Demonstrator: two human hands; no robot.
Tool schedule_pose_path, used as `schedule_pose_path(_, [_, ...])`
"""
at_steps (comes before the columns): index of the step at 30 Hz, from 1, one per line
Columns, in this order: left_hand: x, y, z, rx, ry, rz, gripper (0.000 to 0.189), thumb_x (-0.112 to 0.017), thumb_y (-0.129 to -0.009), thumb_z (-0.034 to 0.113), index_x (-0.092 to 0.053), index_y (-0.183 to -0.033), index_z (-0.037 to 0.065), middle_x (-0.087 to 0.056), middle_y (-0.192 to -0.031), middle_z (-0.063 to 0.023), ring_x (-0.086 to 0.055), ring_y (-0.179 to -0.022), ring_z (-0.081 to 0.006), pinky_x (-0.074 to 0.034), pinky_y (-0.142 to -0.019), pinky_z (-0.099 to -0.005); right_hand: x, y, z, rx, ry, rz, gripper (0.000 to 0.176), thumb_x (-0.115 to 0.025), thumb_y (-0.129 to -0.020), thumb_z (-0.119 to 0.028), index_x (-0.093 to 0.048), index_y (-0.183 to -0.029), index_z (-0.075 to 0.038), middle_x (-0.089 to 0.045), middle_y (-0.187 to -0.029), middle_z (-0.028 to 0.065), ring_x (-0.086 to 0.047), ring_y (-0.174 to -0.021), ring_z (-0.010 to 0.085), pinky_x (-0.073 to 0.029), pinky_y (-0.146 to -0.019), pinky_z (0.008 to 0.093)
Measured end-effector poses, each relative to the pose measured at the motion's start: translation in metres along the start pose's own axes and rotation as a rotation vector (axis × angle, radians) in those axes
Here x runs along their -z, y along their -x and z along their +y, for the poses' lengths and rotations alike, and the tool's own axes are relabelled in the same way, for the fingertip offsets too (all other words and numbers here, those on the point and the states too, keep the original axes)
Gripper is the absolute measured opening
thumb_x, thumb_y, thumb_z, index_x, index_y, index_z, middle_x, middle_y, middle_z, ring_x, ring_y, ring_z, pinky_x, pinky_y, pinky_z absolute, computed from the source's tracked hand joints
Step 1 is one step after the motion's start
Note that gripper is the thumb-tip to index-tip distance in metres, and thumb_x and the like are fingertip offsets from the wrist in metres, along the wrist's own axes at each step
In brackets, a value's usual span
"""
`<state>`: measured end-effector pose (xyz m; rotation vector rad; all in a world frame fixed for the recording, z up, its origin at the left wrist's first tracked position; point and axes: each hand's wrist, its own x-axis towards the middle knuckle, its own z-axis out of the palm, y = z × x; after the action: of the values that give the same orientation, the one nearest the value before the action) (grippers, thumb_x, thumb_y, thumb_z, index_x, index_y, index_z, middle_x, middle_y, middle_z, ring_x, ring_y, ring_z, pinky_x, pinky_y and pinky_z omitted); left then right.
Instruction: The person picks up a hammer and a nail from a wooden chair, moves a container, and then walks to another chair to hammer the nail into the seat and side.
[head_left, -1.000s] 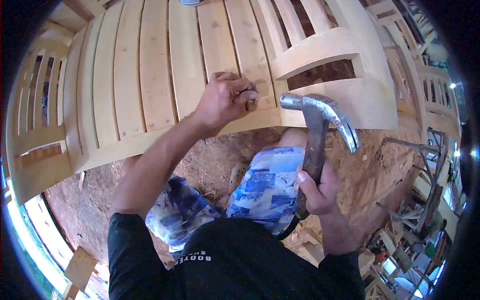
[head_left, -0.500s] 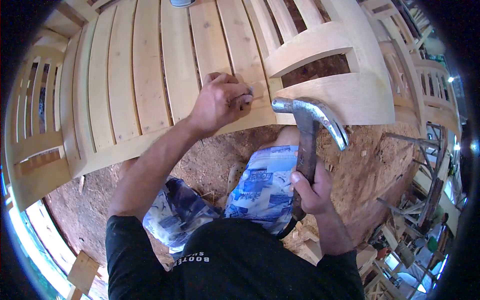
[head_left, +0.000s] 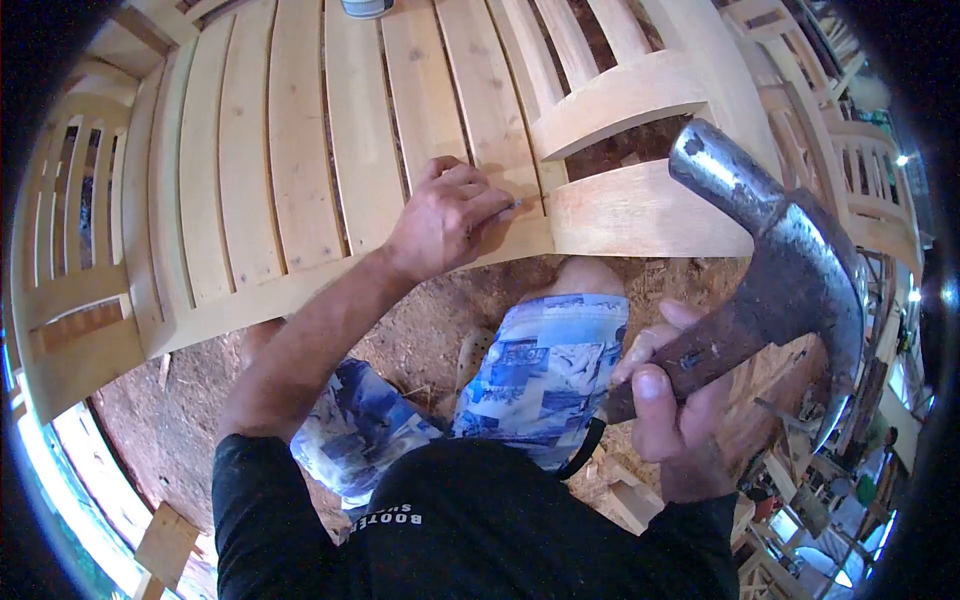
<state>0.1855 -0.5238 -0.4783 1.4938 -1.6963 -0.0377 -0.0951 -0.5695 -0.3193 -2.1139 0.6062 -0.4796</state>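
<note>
My right hand (head_left: 670, 390) is wrapped round the dark handle of a claw hammer (head_left: 790, 260). The hammer is raised to the right of the bench, its worn steel head close to the camera. My left hand (head_left: 448, 222) rests at the front edge of a slatted wooden bench seat (head_left: 360, 170), fingers pinched. From the fingertips pokes a small grey metal tip that looks like a nail (head_left: 517, 203); most of it is hidden. Right beside those fingers is the bench's curved end piece (head_left: 640, 215).
A small tin (head_left: 366, 8) stands on the slats at the far edge. The other slatted bench end (head_left: 80, 230) is on the left. Sawdust covers the ground (head_left: 400, 310) under the seat. More wooden furniture (head_left: 865, 165) and cluttered offcuts (head_left: 800, 480) lie to the right.
The hammer has swung up and to the right, its head turning outward and nearer the camera. My right hand has shifted slightly right. My left hand has moved only a little at the seat edge.
</note>
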Motion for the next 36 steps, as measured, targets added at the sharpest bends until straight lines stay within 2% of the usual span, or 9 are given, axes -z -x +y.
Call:
schedule_pose_path(4, [-0.001,0.000,0.000,-0.005,0.009,0.005,0.022,-0.084,-0.078,0.014,-0.074,-0.097,0.009,-0.073,-0.089,-0.0066,-0.070,-0.093,-0.0271,-0.048,-0.093,-0.0453,-0.016,-0.013,0.005,-0.077,0.100,-0.014,0.043,-0.064,-0.097,-0.010,-0.051,-0.135,0.005,-0.065,-0.085,0.0099,-0.064,-0.074,0.0199,-0.051,-0.069,0.0339])
schedule_pose_path(6, [0.000,0.000,0.000,-0.019,-0.008,0.005,0.021,-0.083,-0.079,0.013,-0.074,-0.097,0.009,-0.073,-0.088,-0.0068,-0.070,-0.091,-0.0273,-0.048,-0.092,-0.0452,-0.019,-0.011,0.013,-0.369,0.136,-0.153,0.040,-0.070,-0.095,-0.015,-0.055,-0.128,0.001,-0.067,-0.088,0.0156,-0.069,-0.073,0.0319,-0.056,-0.067,0.0446])
schedule_pose_path(11, [0.004,-0.007,0.006,0.137,0.086,0.020,0.015,-0.079,-0.082,0.014,-0.072,-0.095,0.009,-0.070,-0.083,-0.0089,-0.067,-0.086,-0.0296,-0.048,-0.089,-0.0443,-0.012,-0.006,-0.006,-0.368,-0.031,0.013,0.036,-0.066,-0.098,-0.015,-0.055,-0.127,0.003,-0.069,-0.087,0.0111,-0.067,-0.073,0.0211,-0.055,-0.068,0.0381])
schedule_pose_path(14, [0.000,-0.019,0.008,0.260,0.159,0.010,0.010,-0.074,-0.084,0.016,-0.069,-0.089,0.009,-0.068,-0.084,-0.0106,-0.065,-0.087,-0.0328,-0.046,-0.089,-0.0462,-0.010,0.005,0.011,-0.139,-0.053,0.131,0.038,-0.062,-0.099,-0.013,-0.055,-0.130,0.009,-0.066,-0.083,0.0052,-0.063,-0.067,0.0108,-0.052,-0.065,0.0282])
schedule_pose_path(16, [-0.004,-0.030,0.009,0.171,0.161,-0.013,0.010,-0.073,-0.085,0.017,-0.068,-0.088,0.009,-0.068,-0.085,-0.0101,-0.065,-0.089,-0.0329,-0.046,-0.089,-0.0465,-0.007,0.010,0.013,-0.196,-0.138,0.146,0.036,-0.062,-0.099,-0.014,-0.056,-0.128,0.007,-0.067,-0.086,0.0073,-0.063,-0.071,0.0127,-0.052,-0.069,0.0290])
schedule_pose_path(17, [-0.003,-0.033,0.009,0.286,0.190,-0.139,0.014,-0.078,-0.088,0.020,-0.074,-0.096,0.009,-0.073,-0.094,-0.0084,-0.066,-0.099,-0.0301,-0.047,-0.096,-0.0443,-0.006,0.012,0.013,-0.225,-0.155,0.158,0.034,-0.063,-0.099,-0.013,-0.057,-0.126,0.005,-0.067,-0.087,0.0080,-0.063,-0.073,0.0143,-0.053,-0.070,0.0307])
schedule_pose_path(20, [-0.012,-0.034,0.010,0.273,0.165,-0.157,0.013,-0.078,-0.087,0.019,-0.075,-0.097,0.010,-0.073,-0.093,-0.0076,-0.066,-0.099,-0.0292,-0.047,-0.096,-0.0442,-0.009,0.019,0.021,-0.275,-0.223,0.191,0.031,-0.063,-0.099,-0.013,-0.058,-0.124,0.004,-0.067,-0.089,0.0077,-0.062,-0.076,0.0151,-0.053,-0.072,0.0315])
schedule_pose_path(24, [-0.016,-0.032,0.011,0.240,0.160,-0.102,0.012,-0.078,-0.087,0.019,-0.075,-0.095,0.011,-0.073,-0.091,-0.0079,-0.067,-0.097,-0.0292,-0.047,-0.094,-0.0452,-0.008,0.029,0.028,-0.401,-0.278,0.144,0.030,-0.062,-0.099,-0.014,-0.058,-0.123,0.003,-0.066,-0.089,0.0058,-0.060,-0.077,0.0131,-0.052,-0.071,0.0311])
schedule_pose_path(36, [-0.027,-0.030,0.011,0.174,0.115,0.024,0.010,-0.076,-0.084,0.017,-0.073,-0.091,0.011,-0.071,-0.083,-0.0087,-0.068,-0.089,-0.0305,-0.048,-0.088,-0.0465,-0.016,0.027,0.027,-0.332,-0.281,0.193,0.028,-0.063,-0.100,-0.017,-0.058,-0.122,0.001,-0.065,-0.086,0.0046,-0.060,-0.074,0.0138,-0.052,-0.071,0.0325])
